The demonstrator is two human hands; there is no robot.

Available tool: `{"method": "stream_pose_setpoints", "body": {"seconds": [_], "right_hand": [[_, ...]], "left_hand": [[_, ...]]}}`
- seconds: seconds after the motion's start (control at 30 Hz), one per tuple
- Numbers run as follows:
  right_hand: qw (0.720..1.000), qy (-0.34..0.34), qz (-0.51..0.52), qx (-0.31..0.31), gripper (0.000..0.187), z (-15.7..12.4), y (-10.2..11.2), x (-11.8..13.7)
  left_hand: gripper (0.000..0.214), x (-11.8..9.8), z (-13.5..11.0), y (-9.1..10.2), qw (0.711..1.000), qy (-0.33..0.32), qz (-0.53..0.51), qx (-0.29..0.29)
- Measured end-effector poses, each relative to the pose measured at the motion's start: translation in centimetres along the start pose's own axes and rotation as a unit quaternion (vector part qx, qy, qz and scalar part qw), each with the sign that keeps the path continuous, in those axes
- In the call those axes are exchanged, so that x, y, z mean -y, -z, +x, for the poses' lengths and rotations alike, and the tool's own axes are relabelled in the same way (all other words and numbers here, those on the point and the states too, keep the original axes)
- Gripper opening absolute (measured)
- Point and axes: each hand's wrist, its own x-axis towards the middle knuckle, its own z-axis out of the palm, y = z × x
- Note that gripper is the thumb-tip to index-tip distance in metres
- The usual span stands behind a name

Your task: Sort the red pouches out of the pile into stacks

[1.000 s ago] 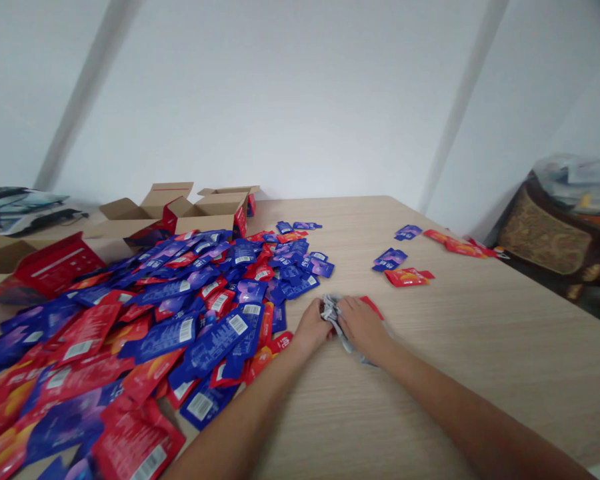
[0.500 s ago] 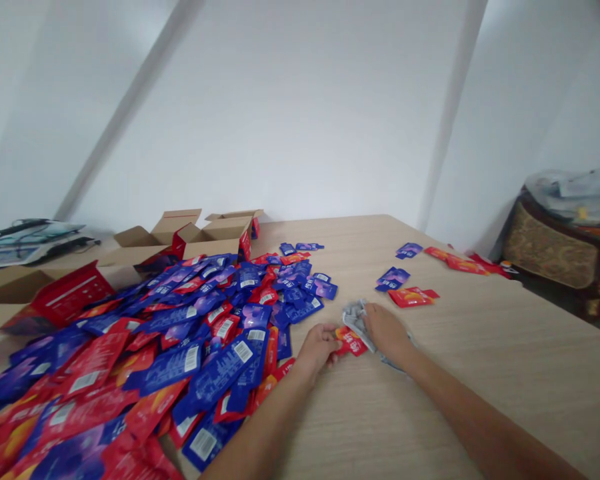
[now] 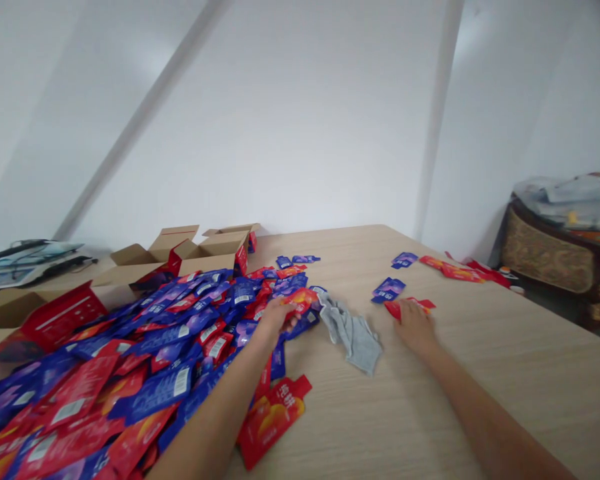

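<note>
My left hand [image 3: 279, 317] pinches a red and orange packet [image 3: 303, 298] above the right edge of a heap of red and blue packets [image 3: 180, 347]. Just right of it, a crumpled grey cloth [image 3: 353, 337] lies on the table. My right hand [image 3: 415, 327] has its fingers closed over another red packet [image 3: 423, 304], whose far end sticks out past them. A blue packet [image 3: 389, 290] lies just beyond that hand. Nearer to me, a loose red packet [image 3: 275, 417] rests at the heap's edge.
Open cardboard boxes [image 3: 215, 248] stand behind the heap, and another open box [image 3: 65, 317] is at the left. More packets lie farther back, among them a blue one [image 3: 405, 260] and red ones [image 3: 453, 269]. A patterned chair [image 3: 545, 243] stands beyond the table's right edge.
The grey cloth has left my right hand and lies on the table. My left hand has moved left and away from me with a red packet. My right hand has reached a red packet farther right.
</note>
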Motion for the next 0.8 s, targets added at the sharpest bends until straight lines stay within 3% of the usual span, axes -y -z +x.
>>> {"method": "stream_pose_setpoints", "body": {"seconds": [0.07,0.17,0.33,0.43,0.53,0.6,0.67,0.73,0.8], "right_hand": [[0.998,-0.036,-0.032,0.034,0.045,0.3,-0.4,-0.9],[0.996,-0.044,-0.046,0.068,0.046,0.2,-0.2,-0.8],[0.994,0.020,-0.069,0.084,0.041,-0.3,1.5,1.2],[0.995,0.055,-0.068,0.057,0.036,-0.4,2.4,2.0],[0.997,0.073,-0.021,0.004,0.033,-0.7,3.3,2.9],[0.990,0.126,0.047,-0.048,0.033,-1.4,3.9,4.0],[0.964,0.227,0.115,-0.075,0.032,-2.5,4.6,5.7],[0.926,0.339,0.156,-0.053,0.031,-3.8,5.1,7.7],[0.897,0.405,0.177,-0.008,0.033,-4.7,5.1,9.3]], "left_hand": [[0.017,-1.6,1.7,1.3,0.997,-0.021,-0.049,-0.053],[0.014,-2.4,3.0,1.7,0.994,-0.017,-0.081,-0.076],[0.007,-0.2,1.4,-0.6,0.992,0.017,-0.113,-0.058],[0.006,1.4,-0.8,-2.8,0.992,0.027,-0.124,-0.007],[0.017,2.4,-3.0,-4.9,0.987,0.053,-0.121,0.086],[0.028,2.7,-4.1,-5.9,0.978,0.090,-0.121,0.141],[0.040,3.1,-4.8,-6.6,0.965,0.132,-0.130,0.187],[0.045,3.6,-5.2,-6.8,0.958,0.140,-0.145,0.203],[0.038,4.2,-5.1,-6.4,0.967,0.104,-0.149,0.177]]}}
